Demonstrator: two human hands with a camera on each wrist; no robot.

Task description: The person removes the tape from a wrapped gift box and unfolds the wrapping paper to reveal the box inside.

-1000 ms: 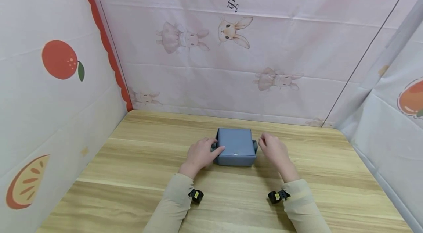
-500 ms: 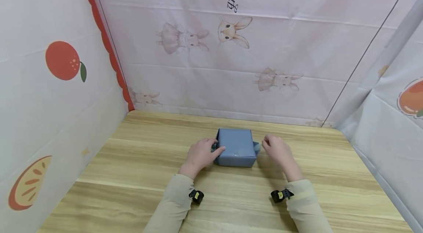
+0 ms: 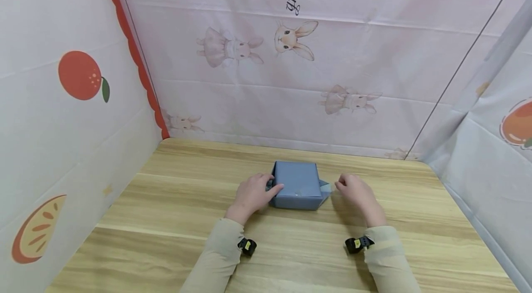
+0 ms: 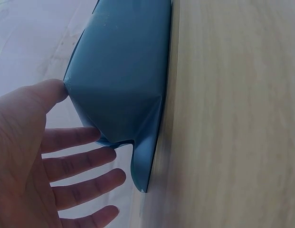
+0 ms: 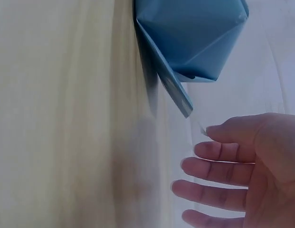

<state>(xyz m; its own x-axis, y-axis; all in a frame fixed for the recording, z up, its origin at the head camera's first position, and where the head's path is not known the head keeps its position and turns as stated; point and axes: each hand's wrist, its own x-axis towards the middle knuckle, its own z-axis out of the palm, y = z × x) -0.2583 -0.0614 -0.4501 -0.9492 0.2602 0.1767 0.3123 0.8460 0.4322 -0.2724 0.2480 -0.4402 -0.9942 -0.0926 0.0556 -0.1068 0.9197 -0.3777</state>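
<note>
A box wrapped in blue paper point(image 3: 295, 180) lies on the wooden table, its end flaps standing loose. At its left end is my left hand point(image 3: 253, 192); the thumb rests on the top edge while the fairly straight, spread fingers point(image 4: 83, 161) reach along the folded paper end. My right hand point(image 3: 355, 193) is just off the right end. Between its thumb and index finger it pinches a thin clear strip, which looks like tape point(image 5: 200, 125), leading to the tip of the pointed paper flap point(image 5: 172, 90). The other right fingers are loosely bent.
The wooden table top point(image 3: 291, 256) spreads around the box. A pinkish cloth backdrop point(image 3: 257, 108) with printed rabbits hangs behind, and white cloth with fruit prints point(image 3: 41, 136) forms the left side. Black straps with small cameras point(image 3: 248, 247) sit on both wrists.
My right hand has moved to the right, away from the box. The right-end flap has swung outward and now sticks out to a point. The left hand and box stay nearly in place.
</note>
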